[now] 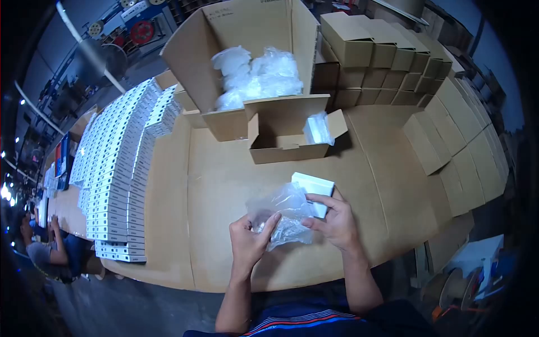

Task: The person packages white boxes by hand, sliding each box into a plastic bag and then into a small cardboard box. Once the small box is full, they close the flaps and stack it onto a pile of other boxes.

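Near the middle of the cardboard-covered table, my left hand (251, 240) grips a clear plastic bag (283, 216), its thumb pressed on the film. My right hand (335, 221) holds a small white box (311, 186) at the bag's right side, the fingers bent over the box's edge. The bag covers part of the box's left side. Beyond my hands stands an open brown carton (289, 153) with a white box wrapped in clear plastic (318, 129) at its right end.
A large open carton (258, 28) holds clear plastic bags (261, 76). Stacked white boxes (115, 174) line the left side. Brown cartons (387, 53) are piled at the back right, with more cartons (466, 149) at right. Another person (53, 253) sits far left.
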`<state>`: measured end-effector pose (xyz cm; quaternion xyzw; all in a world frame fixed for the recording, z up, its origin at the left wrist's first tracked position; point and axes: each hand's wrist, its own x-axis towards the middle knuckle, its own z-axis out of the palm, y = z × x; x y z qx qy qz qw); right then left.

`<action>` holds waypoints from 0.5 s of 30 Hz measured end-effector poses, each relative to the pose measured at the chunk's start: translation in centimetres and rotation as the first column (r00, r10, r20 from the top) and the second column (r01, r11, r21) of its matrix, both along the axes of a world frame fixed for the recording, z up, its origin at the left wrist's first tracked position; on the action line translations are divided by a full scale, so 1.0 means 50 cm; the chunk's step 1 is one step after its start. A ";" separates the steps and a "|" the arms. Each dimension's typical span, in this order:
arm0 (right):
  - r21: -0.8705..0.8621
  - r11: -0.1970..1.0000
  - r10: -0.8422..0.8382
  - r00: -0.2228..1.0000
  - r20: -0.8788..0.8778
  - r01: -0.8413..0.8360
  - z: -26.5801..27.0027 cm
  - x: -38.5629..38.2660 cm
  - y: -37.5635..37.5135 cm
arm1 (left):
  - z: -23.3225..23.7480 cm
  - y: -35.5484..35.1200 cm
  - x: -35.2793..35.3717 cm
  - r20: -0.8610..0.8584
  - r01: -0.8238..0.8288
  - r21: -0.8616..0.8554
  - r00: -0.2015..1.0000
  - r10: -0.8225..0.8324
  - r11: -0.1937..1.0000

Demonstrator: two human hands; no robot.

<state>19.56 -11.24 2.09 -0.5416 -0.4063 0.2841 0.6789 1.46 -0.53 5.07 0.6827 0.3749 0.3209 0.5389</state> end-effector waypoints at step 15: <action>-0.035 0.939 -0.328 0.919 0.221 0.343 -0.009 -0.076 0.049 | -0.008 0.021 -0.028 0.139 -0.274 0.773 0.953 0.269 0.572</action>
